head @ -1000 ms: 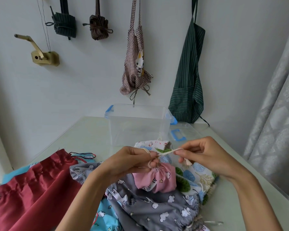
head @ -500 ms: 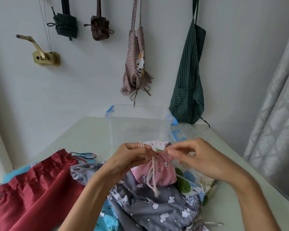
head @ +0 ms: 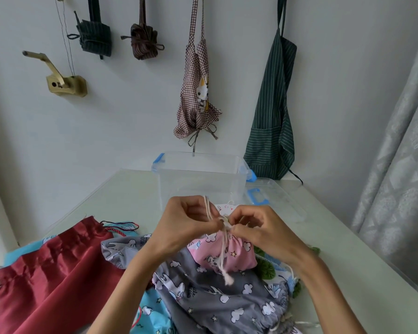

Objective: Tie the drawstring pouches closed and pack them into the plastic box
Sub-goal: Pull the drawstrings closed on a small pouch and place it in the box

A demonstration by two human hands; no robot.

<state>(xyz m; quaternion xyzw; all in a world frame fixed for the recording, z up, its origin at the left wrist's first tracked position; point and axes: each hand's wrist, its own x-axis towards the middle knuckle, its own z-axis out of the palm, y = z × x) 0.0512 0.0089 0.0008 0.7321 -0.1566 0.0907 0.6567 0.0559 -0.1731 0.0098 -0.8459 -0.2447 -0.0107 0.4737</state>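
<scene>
A small pink pouch (head: 229,256) with white clouds is held up above the pile of pouches, its neck gathered. My left hand (head: 186,225) pinches the pouch's cream drawstring (head: 221,261) at the neck, with a loop running up over the fingers. My right hand (head: 258,227) grips the cord at the same spot from the right. Two loose cord ends hang down in front of the pouch. The clear plastic box (head: 200,179) with blue latches stands open just behind my hands.
A grey cloud-print pouch (head: 227,300), a dark red satin pouch (head: 51,276), a blue pouch (head: 152,314) and a leaf-print pouch (head: 275,271) lie on the pale green table (head: 348,261). The box lid (head: 273,196) lies at the right. Aprons hang on the wall; a curtain is at the right.
The hands came together from pulling the cord sideways. The pouch has been lifted a little, and the cord ends now hang down in front of it.
</scene>
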